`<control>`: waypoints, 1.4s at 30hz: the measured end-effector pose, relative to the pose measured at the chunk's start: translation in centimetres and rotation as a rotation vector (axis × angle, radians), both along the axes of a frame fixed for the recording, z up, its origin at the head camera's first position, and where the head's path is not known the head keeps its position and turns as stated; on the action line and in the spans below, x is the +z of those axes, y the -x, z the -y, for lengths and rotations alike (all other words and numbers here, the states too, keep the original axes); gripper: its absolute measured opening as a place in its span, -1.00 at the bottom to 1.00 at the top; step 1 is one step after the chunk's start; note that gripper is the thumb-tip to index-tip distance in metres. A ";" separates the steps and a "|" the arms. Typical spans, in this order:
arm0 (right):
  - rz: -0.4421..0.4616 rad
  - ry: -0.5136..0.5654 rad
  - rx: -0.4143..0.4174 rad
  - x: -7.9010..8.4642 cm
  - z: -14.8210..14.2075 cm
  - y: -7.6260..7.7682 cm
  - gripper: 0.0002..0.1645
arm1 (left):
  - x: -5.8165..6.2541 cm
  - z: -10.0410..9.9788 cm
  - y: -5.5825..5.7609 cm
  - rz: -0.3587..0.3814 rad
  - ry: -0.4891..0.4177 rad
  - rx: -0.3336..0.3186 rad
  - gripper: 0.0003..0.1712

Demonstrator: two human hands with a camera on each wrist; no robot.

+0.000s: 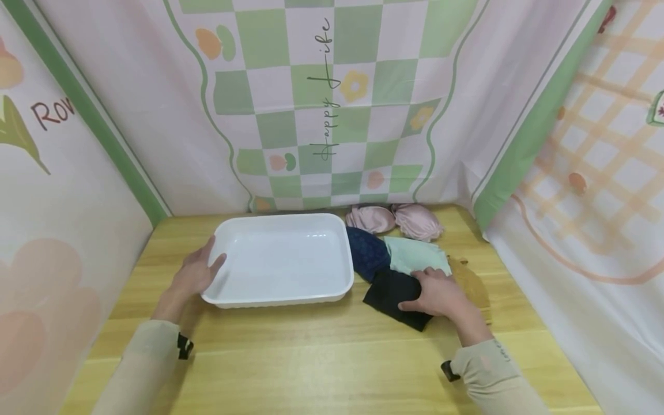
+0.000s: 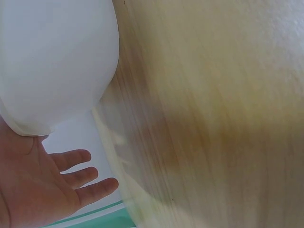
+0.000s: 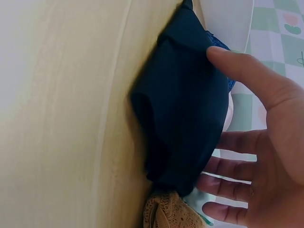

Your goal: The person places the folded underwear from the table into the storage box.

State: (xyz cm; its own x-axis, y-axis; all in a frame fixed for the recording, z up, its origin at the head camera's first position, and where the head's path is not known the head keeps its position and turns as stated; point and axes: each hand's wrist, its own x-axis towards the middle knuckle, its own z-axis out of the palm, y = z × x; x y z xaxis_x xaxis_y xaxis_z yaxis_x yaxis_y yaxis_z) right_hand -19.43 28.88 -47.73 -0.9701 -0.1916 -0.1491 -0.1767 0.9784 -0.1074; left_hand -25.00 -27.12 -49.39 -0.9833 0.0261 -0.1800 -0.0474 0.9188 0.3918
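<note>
My left hand [image 1: 193, 274] is at the left rim of a white rectangular tray [image 1: 277, 301], its thumb over the rim. In the left wrist view, several fingers of this hand [image 2: 35, 185] stretch out straight beside the tray's outer wall [image 2: 57, 61]. On the right, my right hand [image 1: 438, 293] lies over a folded black cloth garment [image 1: 390, 297]. The right wrist view shows its thumb tip at one edge of the black garment [image 3: 187, 102] and the other fingers, nearly straight, along the far side.
Behind the black garment lie a dark blue lacy garment [image 1: 367, 253] beside the tray and a mint green one [image 1: 417, 253]. A mustard lace garment [image 1: 472, 285] is at the right. A pink bra [image 1: 417, 222] lies at the wooden table's [image 1: 290, 357] back edge, before a printed curtain [image 1: 332, 104].
</note>
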 end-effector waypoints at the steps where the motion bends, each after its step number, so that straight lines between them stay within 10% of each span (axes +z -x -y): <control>1: -0.003 -0.008 0.001 -0.1 0.0 -0.1 0.21 | 0.0 0.0 0.0 0.000 -0.001 0.002 -0.04; 27: -0.072 -0.073 0.019 -1.0 1.2 -1.1 0.17 | 0.4 -0.1 -0.1 0.034 -0.001 0.019 -0.17; 42: -0.205 0.030 0.099 -2.1 1.2 -1.0 -0.50 | 0.0 0.1 0.1 0.034 -0.009 0.008 -0.12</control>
State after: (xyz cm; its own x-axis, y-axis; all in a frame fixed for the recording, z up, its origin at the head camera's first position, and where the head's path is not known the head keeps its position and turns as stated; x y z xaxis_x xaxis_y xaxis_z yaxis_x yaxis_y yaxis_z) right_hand -18.38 27.67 -49.82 -0.9556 -0.2891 0.0568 -0.2932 0.9520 -0.0881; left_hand -25.05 -27.19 -49.39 -0.9769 0.0205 -0.2129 -0.0677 0.9147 0.3984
